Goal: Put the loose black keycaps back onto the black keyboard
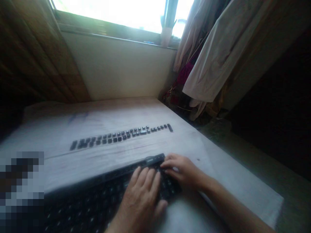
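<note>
A black keyboard (85, 200) lies at an angle across the near part of the pale table. My left hand (142, 195) rests on its right half, fingers extended over the keys and thumb apart, holding nothing visible. At the keyboard's right end is my right hand (181, 170), its fingers bent together at the upper right corner; what they hold, if anything, is too small to make out. Beyond the keyboard, loose black keycaps (116, 137) lie in two uneven rows, with a longer keycap (169, 127) at the right end.
The white table (194, 145) has its right edge running diagonally towards me. Clothes (213, 58) hang at the back right, beside a window with a small potted plant (166, 35) on its sill. A brown curtain (41, 55) hangs at the left.
</note>
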The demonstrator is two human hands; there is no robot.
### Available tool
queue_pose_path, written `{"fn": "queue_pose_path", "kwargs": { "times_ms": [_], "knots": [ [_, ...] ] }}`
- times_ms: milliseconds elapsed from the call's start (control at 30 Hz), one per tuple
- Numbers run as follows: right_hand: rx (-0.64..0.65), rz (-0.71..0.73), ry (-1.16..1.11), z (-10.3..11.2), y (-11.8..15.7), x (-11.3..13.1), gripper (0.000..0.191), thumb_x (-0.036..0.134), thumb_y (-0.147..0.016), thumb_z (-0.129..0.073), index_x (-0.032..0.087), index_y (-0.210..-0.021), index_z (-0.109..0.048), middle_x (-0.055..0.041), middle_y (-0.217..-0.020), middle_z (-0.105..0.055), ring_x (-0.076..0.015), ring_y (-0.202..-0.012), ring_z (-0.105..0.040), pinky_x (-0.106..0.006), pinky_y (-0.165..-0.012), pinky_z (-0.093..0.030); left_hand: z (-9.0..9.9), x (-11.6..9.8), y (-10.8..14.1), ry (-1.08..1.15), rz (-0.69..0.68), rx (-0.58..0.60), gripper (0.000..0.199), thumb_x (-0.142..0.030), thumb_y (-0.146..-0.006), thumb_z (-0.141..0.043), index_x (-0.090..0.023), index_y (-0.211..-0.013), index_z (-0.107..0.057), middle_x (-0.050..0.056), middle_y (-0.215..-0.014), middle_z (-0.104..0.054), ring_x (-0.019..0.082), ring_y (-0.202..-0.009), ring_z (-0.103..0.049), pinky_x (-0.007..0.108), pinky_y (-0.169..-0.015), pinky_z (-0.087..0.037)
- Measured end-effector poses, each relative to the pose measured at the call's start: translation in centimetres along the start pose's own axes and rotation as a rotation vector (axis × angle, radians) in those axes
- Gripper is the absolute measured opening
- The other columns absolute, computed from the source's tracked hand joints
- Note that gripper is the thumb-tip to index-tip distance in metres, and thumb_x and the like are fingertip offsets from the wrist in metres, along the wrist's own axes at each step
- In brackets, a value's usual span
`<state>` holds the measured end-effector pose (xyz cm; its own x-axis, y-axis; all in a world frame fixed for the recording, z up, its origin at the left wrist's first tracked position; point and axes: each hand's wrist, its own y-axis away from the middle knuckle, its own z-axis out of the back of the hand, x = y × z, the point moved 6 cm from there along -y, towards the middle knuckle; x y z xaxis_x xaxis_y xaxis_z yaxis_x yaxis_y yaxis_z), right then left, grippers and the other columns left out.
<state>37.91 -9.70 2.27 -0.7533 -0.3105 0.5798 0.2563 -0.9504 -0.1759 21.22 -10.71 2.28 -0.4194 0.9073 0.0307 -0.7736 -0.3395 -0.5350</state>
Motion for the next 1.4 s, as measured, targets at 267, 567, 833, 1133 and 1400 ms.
{"fn": "queue_pose_path", "kwargs": {
  "times_ms": [267, 567, 833, 1133, 1400],
  "knots": [
    [-0.006, -0.063, 0.043, 0.2, -0.2, 0.5, 0.017, 0.014, -0.082, -0.064, 0.018, -0.095, -0.074, -0.0061, -0.090, -0.068, -0.0171, -0.083, -0.064, -0.027, -0.077, -0.051, -0.6, 0.3, -0.7, 0.083, 0.057, 0.131, 0.059, -0.061, -0.086, -0.060, -0.023, -0.131, -0.058, 0.009, -0.121, -0.063, 0.029, -0.113, -0.056, 0.048, -0.107, -0.035],
    [0.037, -0.095, 0.163, 0.5, -0.4, 1.0, 0.017, 0.016, -0.084, -0.063, 0.019, -0.096, -0.075, -0.0054, -0.089, -0.069, -0.0158, -0.080, -0.064, -0.024, -0.074, -0.050, -1.3, 0.2, -0.9, 0.108, 0.089, 0.145, 0.062, -0.062, -0.085, -0.061, -0.022, -0.132, -0.057, 0.010, -0.121, -0.061, 0.030, -0.113, -0.056, 0.051, -0.108, -0.033],
    [0.053, -0.085, 0.138, 0.3, -0.4, 0.6, 0.020, 0.017, -0.087, -0.058, 0.019, -0.097, -0.076, -0.0067, -0.089, -0.069, -0.0167, -0.079, -0.065, -0.026, -0.073, -0.050, -1.0, 0.2, -1.1, 0.112, 0.101, 0.126, 0.060, -0.061, -0.084, -0.063, -0.023, -0.131, -0.058, 0.009, -0.119, -0.063, 0.029, -0.111, -0.057, 0.051, -0.108, -0.034],
    [-0.045, -0.350, -0.024, 0.9, -1.0, -0.9, 0.004, 0.018, -0.079, -0.066, 0.017, -0.076, -0.069, -0.0017, -0.076, -0.067, -0.0154, -0.072, -0.062, -0.026, -0.068, -0.047, -1.1, 0.2, -0.9, 0.110, 0.096, 0.115, 0.057, -0.059, -0.086, -0.061, -0.023, -0.130, -0.060, 0.009, -0.121, -0.062, 0.029, -0.112, -0.057, 0.051, -0.108, -0.033],
    [-0.028, -0.345, 0.041, 0.4, -1.0, -0.3, 0.005, 0.015, -0.077, -0.066, 0.017, -0.074, -0.067, -0.0016, -0.077, -0.066, -0.0150, -0.074, -0.060, -0.025, -0.068, -0.045, -1.4, 0.3, -0.8, 0.101, 0.114, 0.129, 0.056, -0.061, -0.086, -0.060, -0.024, -0.128, -0.061, 0.009, -0.121, -0.063, 0.029, -0.113, -0.056, 0.051, -0.108, -0.032]
  ]
}}
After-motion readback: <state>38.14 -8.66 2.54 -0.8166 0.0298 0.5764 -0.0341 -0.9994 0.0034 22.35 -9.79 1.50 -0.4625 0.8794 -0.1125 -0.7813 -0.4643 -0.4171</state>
